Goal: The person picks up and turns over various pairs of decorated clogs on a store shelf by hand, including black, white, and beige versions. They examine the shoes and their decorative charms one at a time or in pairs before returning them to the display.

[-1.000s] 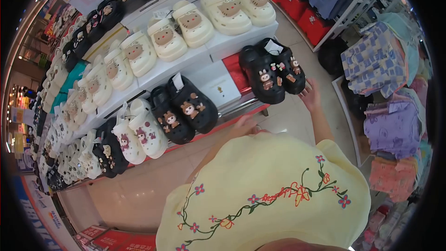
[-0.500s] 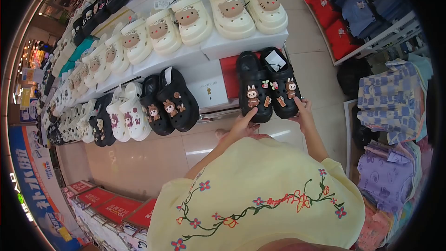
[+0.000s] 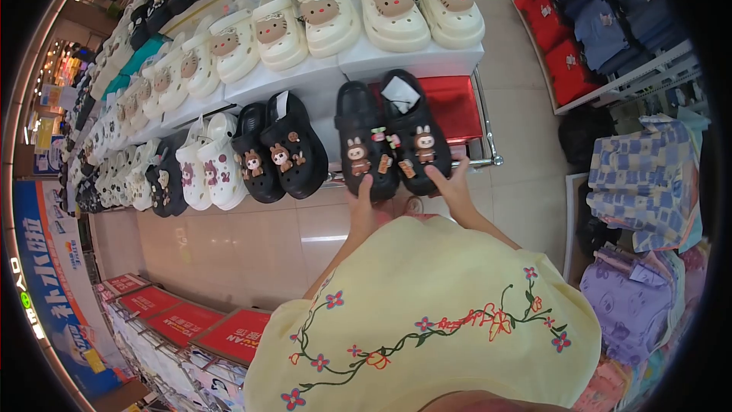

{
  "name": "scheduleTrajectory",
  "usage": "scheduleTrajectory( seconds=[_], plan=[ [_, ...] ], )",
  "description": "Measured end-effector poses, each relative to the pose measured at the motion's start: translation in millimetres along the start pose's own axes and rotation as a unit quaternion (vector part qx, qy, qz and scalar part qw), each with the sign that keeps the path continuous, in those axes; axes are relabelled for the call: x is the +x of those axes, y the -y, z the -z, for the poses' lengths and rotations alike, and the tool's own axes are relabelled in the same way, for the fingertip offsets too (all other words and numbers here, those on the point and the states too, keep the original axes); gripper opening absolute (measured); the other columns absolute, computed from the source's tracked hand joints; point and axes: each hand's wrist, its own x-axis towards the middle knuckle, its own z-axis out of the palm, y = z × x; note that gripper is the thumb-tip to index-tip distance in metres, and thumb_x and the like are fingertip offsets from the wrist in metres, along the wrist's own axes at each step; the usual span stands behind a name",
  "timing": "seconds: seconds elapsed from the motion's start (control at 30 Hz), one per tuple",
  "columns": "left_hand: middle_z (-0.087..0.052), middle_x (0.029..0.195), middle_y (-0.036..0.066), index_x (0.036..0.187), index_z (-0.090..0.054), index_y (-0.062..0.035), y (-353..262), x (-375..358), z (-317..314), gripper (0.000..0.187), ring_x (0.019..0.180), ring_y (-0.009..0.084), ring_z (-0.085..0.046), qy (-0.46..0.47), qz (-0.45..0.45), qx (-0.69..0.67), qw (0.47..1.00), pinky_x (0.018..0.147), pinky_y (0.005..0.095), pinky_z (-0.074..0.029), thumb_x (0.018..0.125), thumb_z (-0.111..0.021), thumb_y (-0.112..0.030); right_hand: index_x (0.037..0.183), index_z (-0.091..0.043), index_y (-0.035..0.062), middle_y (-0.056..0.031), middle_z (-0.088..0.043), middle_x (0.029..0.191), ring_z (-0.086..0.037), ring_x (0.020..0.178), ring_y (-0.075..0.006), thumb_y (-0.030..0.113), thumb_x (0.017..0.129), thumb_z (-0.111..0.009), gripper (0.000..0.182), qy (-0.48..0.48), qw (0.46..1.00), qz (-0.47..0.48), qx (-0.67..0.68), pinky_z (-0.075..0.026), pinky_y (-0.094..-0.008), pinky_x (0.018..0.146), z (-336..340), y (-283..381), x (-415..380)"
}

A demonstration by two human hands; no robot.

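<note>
A pair of black clogs with brown rabbit-figure charms is in my hands, just over the front of the lower shelf. My left hand (image 3: 364,207) grips the toe of the left black clog (image 3: 353,118), thumb on top and fingers hidden beneath. Around the toe of the right black clog (image 3: 412,118), my right hand (image 3: 456,195) is closed the same way. A white tag (image 3: 400,95) sits inside the right clog. Just left of them, another black pair with charms (image 3: 293,149) stands on the shelf, beside a white pair (image 3: 221,160).
Cream clogs with cat faces (image 3: 393,11) line the upper tier on white boxes. A red box (image 3: 450,109) lies on the lower tier, bordered by a metal rail (image 3: 488,161). Folded clothes (image 3: 637,179) are stacked at right; red signs (image 3: 183,323) top a rack at lower left.
Both hands have carried the black clogs to the left, in front of the white box and closer to the neighbouring black pair. More of the red box and the rail end now shows.
</note>
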Motion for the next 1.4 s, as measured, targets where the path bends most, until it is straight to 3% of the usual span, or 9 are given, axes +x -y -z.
scheduleTrajectory(
  seconds=[0.1,0.3,0.63,0.73,0.83,0.93,1.0,1.17,1.4],
  plan=[
    [-0.046,0.118,0.014,0.128,-0.030,-0.0084,-11.4,0.0,11.5,0.067,0.101,0.0259,-0.055,-0.092,-0.035,0.036,0.994,0.079,0.0375,-0.049,0.078,-0.067,-0.036,0.115,-0.021,0.0021,-0.0181,-0.046,0.108,-0.054,0.091,-0.0182,0.026,0.073,-0.076,0.073,0.021,0.998,-0.003,-0.052,-0.050,-0.0276,0.068,-20.3,-25.4,12.3],
    [-0.047,0.120,0.015,0.131,-0.029,-0.0082,-4.4,-0.3,1.9,0.068,0.106,0.0267,-0.053,-0.134,-0.089,-0.007,0.987,0.084,0.0384,-0.048,0.080,-0.066,-0.034,0.113,-0.021,0.0004,-0.0175,-0.047,0.108,-0.051,0.096,-0.0195,0.033,0.076,-0.074,0.072,0.031,0.996,-0.001,-0.083,-0.045,-0.0282,0.077,-20.5,-26.1,20.2],
    [-0.043,0.125,0.015,0.130,-0.027,-0.0065,5.1,10.7,9.8,0.070,0.109,0.0275,-0.052,-0.102,-0.130,0.015,0.986,0.087,0.0393,-0.048,0.081,-0.066,-0.037,0.109,-0.034,-0.0082,-0.0214,-0.052,0.099,-0.055,0.094,-0.0216,0.050,0.080,-0.063,0.071,0.070,0.981,-0.022,-0.182,-0.047,-0.0295,0.075,1.7,-17.8,40.9],
    [-0.043,0.126,0.015,0.130,-0.025,-0.0075,4.9,11.0,10.1,0.074,0.110,0.0267,-0.051,-0.116,-0.117,0.034,0.986,0.086,0.0397,-0.046,0.079,-0.066,-0.043,0.105,-0.041,-0.0070,-0.0193,-0.054,0.094,-0.059,0.083,-0.0206,0.050,0.082,-0.060,0.065,0.104,0.971,-0.102,-0.191,-0.048,-0.0303,0.069,11.1,-4.9,44.8],
    [-0.043,0.126,0.014,0.128,-0.030,-0.0080,-3.8,-1.1,5.2,0.074,0.107,0.0251,-0.051,-0.083,-0.061,0.040,0.994,0.084,0.0380,-0.043,0.078,-0.065,-0.049,0.097,-0.048,-0.0017,-0.0138,-0.057,0.082,-0.059,0.066,-0.0172,0.048,0.085,-0.057,0.052,0.086,0.974,0.009,-0.209,-0.047,-0.0299,0.061,22.7,-27.2,54.3],
    [-0.044,0.123,0.007,0.129,-0.033,-0.0136,-1.0,-5.4,24.5,0.074,0.113,0.0239,-0.047,-0.020,0.062,0.011,0.998,0.092,0.0398,-0.031,0.076,-0.061,-0.058,0.095,-0.051,0.0034,-0.0065,-0.057,0.069,-0.057,0.056,-0.0136,0.045,0.087,-0.054,0.043,0.136,0.958,-0.065,-0.243,-0.046,-0.0279,0.055,51.2,-11.6,55.6],
    [-0.045,0.118,0.010,0.123,-0.038,-0.0089,-1.7,-27.8,16.8,0.065,0.106,0.0233,-0.048,-0.056,0.111,0.009,0.992,0.086,0.0362,-0.038,0.079,-0.062,-0.050,0.095,-0.051,0.0052,-0.0039,-0.056,0.062,-0.057,0.058,-0.0116,0.043,0.088,-0.054,0.038,0.099,0.973,0.008,-0.209,-0.045,-0.0259,0.055,67.8,8.7,57.9],
    [-0.047,0.110,0.011,0.119,-0.042,-0.0064,10.7,-22.6,35.1,0.048,0.099,0.0222,-0.050,0.045,0.197,0.019,0.979,0.081,0.0339,-0.043,0.085,-0.059,-0.035,0.115,-0.043,0.0072,-0.0073,-0.059,0.083,-0.059,0.068,-0.0136,0.035,0.089,-0.053,0.039,-0.031,0.991,0.074,-0.107,-0.046,-0.0256,0.059,80.7,71.7,80.5],
    [-0.058,0.102,0.004,0.106,-0.053,-0.0090,-1.8,-7.0,33.3,0.029,0.096,0.0196,-0.055,0.131,0.203,-0.018,0.970,0.082,0.0348,-0.043,0.085,-0.057,-0.029,0.128,-0.027,0.0072,-0.0145,-0.058,0.106,-0.060,0.084,-0.0195,0.034,0.088,-0.055,0.055,0.027,0.993,0.112,-0.033,-0.048,-0.0318,0.071,46.4,117.8,130.6]
  ],
)
